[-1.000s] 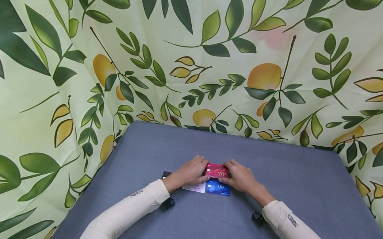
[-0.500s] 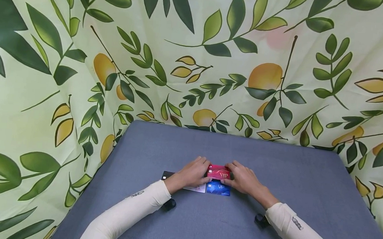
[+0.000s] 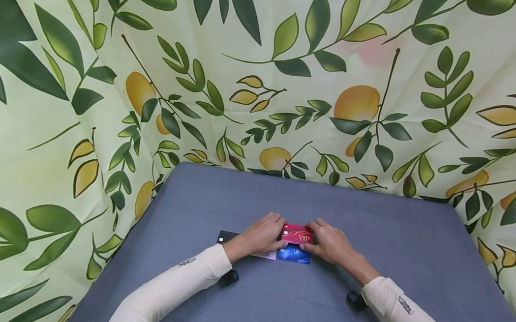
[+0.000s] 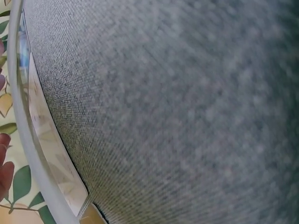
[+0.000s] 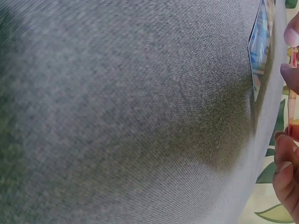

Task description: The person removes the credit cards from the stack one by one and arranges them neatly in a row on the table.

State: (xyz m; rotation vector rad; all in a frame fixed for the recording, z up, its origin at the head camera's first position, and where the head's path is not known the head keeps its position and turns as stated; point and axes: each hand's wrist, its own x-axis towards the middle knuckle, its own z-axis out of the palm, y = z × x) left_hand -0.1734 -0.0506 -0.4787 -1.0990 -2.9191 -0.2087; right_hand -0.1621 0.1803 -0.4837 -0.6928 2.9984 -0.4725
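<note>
A red VIP card [image 3: 297, 234] is pinched at its two ends by my left hand [image 3: 262, 236] and my right hand [image 3: 329, 242], just above the grey table [image 3: 369, 227]. Right below it lies a blue VIP card [image 3: 294, 255]. A white card [image 3: 266, 255] pokes out from under my left hand, and a black card [image 3: 225, 237] shows by my left wrist. In the right wrist view the blue card [image 5: 258, 51] lies at the top right beside my fingertips [image 5: 288, 154], which hold the red card's edge [image 5: 292, 109]. The left wrist view shows the white card [image 4: 51, 149] edge-on.
A leaf-and-lemon printed cloth [image 3: 263, 72] hangs behind and on both sides of the table. The wrist cameras [image 3: 228, 276] hang dark beneath both sleeves. Grey cloth surface fills most of both wrist views.
Both hands and the red card have shifted slightly toward me and to the right. The red card now overlaps the top of the blue card more.
</note>
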